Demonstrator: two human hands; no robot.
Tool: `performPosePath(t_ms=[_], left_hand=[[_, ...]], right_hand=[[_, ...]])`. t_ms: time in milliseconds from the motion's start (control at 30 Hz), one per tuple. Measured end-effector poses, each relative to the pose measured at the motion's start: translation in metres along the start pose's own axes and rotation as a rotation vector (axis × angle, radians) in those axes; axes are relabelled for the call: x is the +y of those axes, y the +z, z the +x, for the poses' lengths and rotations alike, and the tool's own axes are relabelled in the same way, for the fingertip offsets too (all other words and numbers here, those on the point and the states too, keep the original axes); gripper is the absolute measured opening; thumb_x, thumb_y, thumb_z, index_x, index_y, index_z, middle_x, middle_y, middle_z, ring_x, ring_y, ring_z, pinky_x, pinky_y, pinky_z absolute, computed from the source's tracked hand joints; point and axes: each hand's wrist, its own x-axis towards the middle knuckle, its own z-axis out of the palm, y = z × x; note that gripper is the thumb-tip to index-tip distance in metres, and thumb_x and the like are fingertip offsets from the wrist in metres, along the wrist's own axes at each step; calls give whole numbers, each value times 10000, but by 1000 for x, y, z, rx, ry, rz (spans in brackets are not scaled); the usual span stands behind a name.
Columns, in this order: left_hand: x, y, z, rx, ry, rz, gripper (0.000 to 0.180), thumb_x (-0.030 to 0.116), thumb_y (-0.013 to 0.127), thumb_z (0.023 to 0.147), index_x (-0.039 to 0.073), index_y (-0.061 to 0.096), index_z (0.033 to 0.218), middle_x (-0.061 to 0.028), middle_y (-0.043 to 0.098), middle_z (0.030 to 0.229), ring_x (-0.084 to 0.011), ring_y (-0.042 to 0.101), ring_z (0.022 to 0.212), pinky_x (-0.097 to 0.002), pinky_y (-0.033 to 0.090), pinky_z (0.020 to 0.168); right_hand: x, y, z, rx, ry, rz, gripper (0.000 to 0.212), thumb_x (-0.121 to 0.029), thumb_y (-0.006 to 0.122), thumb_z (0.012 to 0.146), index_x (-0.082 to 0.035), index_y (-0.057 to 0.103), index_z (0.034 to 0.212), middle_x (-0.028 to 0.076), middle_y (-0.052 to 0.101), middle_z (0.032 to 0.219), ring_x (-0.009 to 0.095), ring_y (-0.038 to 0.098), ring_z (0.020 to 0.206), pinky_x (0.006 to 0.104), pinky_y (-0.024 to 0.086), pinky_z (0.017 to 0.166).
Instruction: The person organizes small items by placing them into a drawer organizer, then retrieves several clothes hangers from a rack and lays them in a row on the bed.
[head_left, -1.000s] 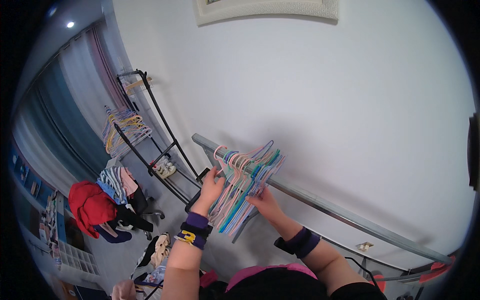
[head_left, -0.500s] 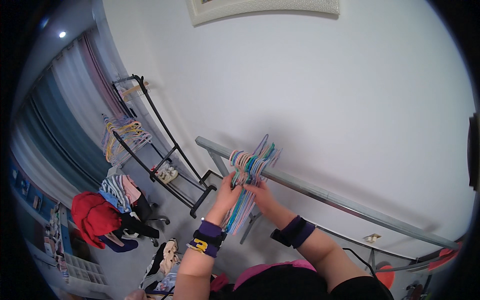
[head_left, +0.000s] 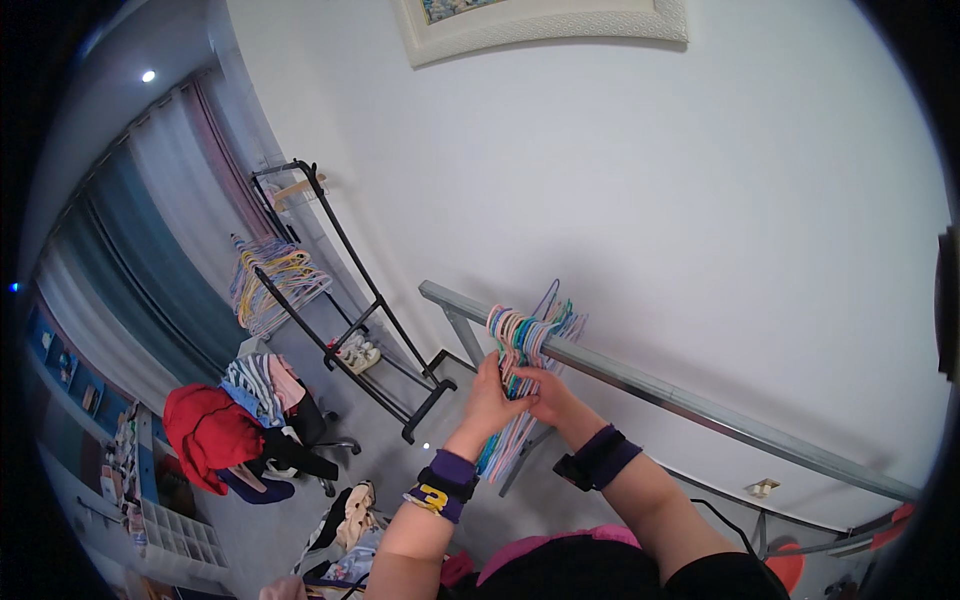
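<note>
A dense bunch of plastic clothes hangers (head_left: 516, 326) in pink, teal, blue and lilac hangs by its hooks over a grey metal rail (head_left: 680, 402). Below the hooks, my left hand (head_left: 490, 408) is closed around the bunch's left side, its thumb pointing across toward my other hand. From the opposite side, my right hand (head_left: 556, 400) grips the same bunch, and the two hands touch or nearly touch. Part of the hangers' necks is hidden behind my fingers. The lower bars (head_left: 508, 450) slant down beneath my hands. Purple bands wrap both wrists.
A black garment rack (head_left: 352, 262) at left carries more hangers (head_left: 275, 285), with light shoes (head_left: 357, 353) on its lower bars. Red clothing (head_left: 212, 432) and striped clothing (head_left: 255, 385) are piled on a chair. More clothes (head_left: 350, 525) lie near my left forearm. A white wall stands behind the rail.
The whole view has shifted, so the rail and rack sit farther right and slightly lower. My hands have drawn closer together on the hangers, with my left thumb now reaching toward my right hand.
</note>
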Motion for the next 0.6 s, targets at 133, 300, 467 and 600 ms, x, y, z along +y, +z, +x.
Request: performPosePath(t_ms=[133, 300, 467, 600], left_hand=[[8, 2, -9, 49, 54, 52, 1029, 360, 819, 645, -61, 257, 1397, -266, 370, 1383, -421, 391, 1272, -431, 361, 1046], [23, -7, -16, 107, 92, 100, 1006, 372, 792, 680, -65, 252, 1408, -267, 352, 1403, -427, 379, 1277, -447, 344, 1051], [38, -14, -31, 145, 60, 139, 1016, 374, 787, 687, -60, 236, 1422, -261, 337, 1415, -420, 366, 1289, -442, 329, 1062], [55, -11, -54, 155, 38, 130, 1021, 378, 786, 690, -63, 231, 1424, -257, 333, 1415, -415, 347, 1306, -442, 311, 1075]], right_hand=[[-2, 2, -6, -84, 1, -41, 286, -36, 552, 889, -31, 573, 1174, 91, 645, 1104, 215, 628, 1020, 362, 499, 906], [-3, 17, -12, -134, -31, -89, 339, -12, 564, 876, -36, 554, 1214, 82, 637, 1120, 201, 624, 1017, 360, 500, 902], [-9, 43, -35, -68, 11, -101, 336, 33, 615, 839, -46, 583, 1165, 47, 608, 1103, 171, 575, 1045, 325, 469, 880], [-4, 36, -54, -112, 14, -156, 370, 13, 580, 857, -41, 550, 1222, 85, 619, 1150, 223, 602, 1051, 380, 498, 896]])
